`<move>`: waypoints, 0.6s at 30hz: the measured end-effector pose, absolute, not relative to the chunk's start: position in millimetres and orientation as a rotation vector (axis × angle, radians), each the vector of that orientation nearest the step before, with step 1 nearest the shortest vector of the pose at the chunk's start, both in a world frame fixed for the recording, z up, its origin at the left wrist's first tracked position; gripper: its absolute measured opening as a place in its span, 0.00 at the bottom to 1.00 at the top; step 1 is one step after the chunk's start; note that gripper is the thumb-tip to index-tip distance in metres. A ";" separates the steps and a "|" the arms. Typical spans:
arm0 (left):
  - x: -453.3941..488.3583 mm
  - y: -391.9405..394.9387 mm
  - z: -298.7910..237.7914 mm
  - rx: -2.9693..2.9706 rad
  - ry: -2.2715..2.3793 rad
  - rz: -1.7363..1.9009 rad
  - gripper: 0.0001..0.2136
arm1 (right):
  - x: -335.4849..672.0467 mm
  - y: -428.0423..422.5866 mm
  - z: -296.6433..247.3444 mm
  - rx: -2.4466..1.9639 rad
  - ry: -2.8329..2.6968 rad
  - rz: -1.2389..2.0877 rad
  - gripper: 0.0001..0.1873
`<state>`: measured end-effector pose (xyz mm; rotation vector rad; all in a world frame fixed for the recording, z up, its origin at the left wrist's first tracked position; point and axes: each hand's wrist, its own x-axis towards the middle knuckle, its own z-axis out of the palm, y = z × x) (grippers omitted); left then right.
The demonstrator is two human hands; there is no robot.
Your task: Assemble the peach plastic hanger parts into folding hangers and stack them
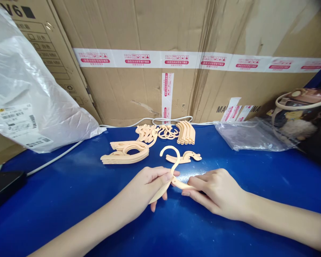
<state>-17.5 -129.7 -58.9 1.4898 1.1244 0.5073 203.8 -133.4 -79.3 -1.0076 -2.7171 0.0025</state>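
Note:
My left hand (152, 182) and my right hand (216, 191) together hold a peach plastic hanger (172, 171) over the blue table (82, 200). Its hook curls upward between them. The left fingers pinch the hanger's left arm near the neck. The right fingers close on its right arm. Just behind lies a loose hanger piece (188, 157). A stack of assembled hangers (125, 152) rests to the left of it. Farther back are piles of hooks (160, 132) and curved arms (186, 132).
Large cardboard boxes (155, 57) form a wall behind the table. A white plastic bag (29, 92) leans at the left, with a white cable (56, 157) beneath it. A clear plastic bag (251, 135) and a jug-like pot (299, 114) sit at the right. A black object (2, 185) lies at the left edge.

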 end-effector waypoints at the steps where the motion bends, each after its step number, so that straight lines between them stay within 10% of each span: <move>1: -17.4 -129.5 -59.0 1.500 1.126 0.504 0.22 | 203.8 -133.3 -79.2 -1.008 -2.718 0.003 0.26; 18: -17.1 -144.8 -50.0 2.378 1.281 0.294 0.15 | 201.5 -130.7 -78.1 -0.925 -2.609 -0.013 0.22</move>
